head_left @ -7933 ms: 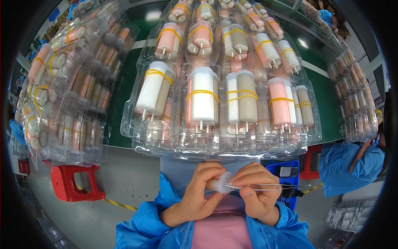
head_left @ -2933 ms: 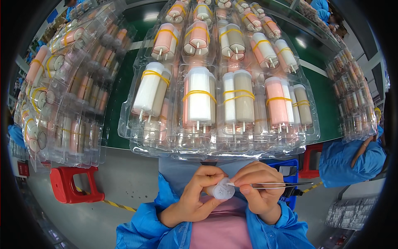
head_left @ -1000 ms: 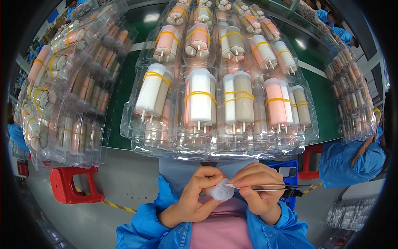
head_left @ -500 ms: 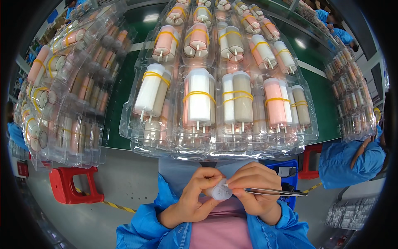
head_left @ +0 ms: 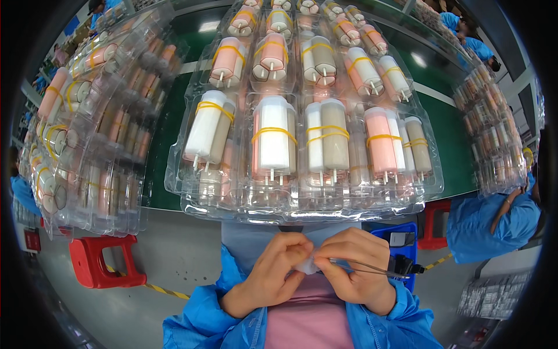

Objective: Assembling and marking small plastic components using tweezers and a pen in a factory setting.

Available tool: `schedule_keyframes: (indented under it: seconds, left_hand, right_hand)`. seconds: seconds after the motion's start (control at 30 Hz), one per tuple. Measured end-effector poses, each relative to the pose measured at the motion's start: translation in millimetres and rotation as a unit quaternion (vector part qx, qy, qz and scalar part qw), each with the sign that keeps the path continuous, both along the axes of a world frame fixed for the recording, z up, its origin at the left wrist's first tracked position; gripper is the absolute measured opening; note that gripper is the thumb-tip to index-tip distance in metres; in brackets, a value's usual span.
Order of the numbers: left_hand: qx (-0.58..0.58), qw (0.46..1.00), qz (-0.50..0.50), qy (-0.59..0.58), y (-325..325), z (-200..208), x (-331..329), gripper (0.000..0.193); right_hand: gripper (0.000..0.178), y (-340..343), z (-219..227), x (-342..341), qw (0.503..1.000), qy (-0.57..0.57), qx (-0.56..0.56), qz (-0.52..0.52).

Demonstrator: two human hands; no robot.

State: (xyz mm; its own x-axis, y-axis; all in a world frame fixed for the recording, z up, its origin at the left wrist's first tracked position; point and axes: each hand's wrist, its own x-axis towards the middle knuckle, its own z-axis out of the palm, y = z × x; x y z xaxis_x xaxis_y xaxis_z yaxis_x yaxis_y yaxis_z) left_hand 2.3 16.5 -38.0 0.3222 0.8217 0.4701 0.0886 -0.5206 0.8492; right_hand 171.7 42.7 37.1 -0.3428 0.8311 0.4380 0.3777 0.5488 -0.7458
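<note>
Close to my chest, my left hand [head_left: 268, 272] is closed round a small translucent whitish round piece [head_left: 307, 267], whose exact kind I cannot make out. My right hand [head_left: 359, 269] meets it there, thumb and index finger pinched against the piece's edge. A pair of thin metal tweezers [head_left: 367, 269] lies in the right hand, sticking out to the right past the palm. Just beyond my hands a clear plastic tray [head_left: 302, 214] holds rows of white, pink and grey cylinders [head_left: 274, 135], banded in bundles with yellow rubber bands.
Stacked clear trays [head_left: 87, 174] of similar bundles rise on the left, and more [head_left: 491, 134] on the right. A blue bin [head_left: 411, 228] sits right of my hands. Red stools [head_left: 96, 270] stand on the floor at the left and right. A co-worker's blue sleeve [head_left: 494, 227] shows at right.
The whitish piece has turned so its round end face no longer shows fully, and my fingers cover more of it. The tweezers have swung slightly in my right hand.
</note>
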Motion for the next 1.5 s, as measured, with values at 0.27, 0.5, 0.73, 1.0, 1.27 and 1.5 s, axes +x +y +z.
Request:
schedule_keyframes:
  seconds: [0.27,0.5,0.73,1.0,1.27,1.5]
  left_hand:
    - [-0.107,0.968,-0.055,-0.218,-1.5,1.6,3.2,0.05]
    - [-0.106,0.964,-0.073,-0.232,-0.5,1.6,1.9,0.05]
    - [-0.124,0.953,-0.1,-0.258,2.2,5.8,2.0,0.051]
    - [-0.106,0.963,-0.098,-0.23,1.2,2.1,3.2,0.051]
    - [-0.092,0.97,-0.071,-0.212,-1.5,0.6,4.0,0.048]
    - [-0.072,0.976,-0.062,-0.193,-1.7,-1.3,2.4,0.047]
  right_hand:
    - [0.012,-9.3,-18.0,5.0,0.978,0.202,-0.055,-0.023]
    - [0.013,-9.2,-19.8,2.2,0.975,0.215,-0.061,0.004]
    - [0.014,-9.0,-14.6,3.0,0.977,0.202,-0.062,0.013]
    - [0.013,-3.8,-12.4,4.1,0.982,0.185,-0.023,0.019]
    - [0.012,-1.6,-11.1,2.3,0.99,0.137,0.014,0.026]
    - [0.013,-2.5,-8.7,1.3,0.991,0.129,0.014,0.025]
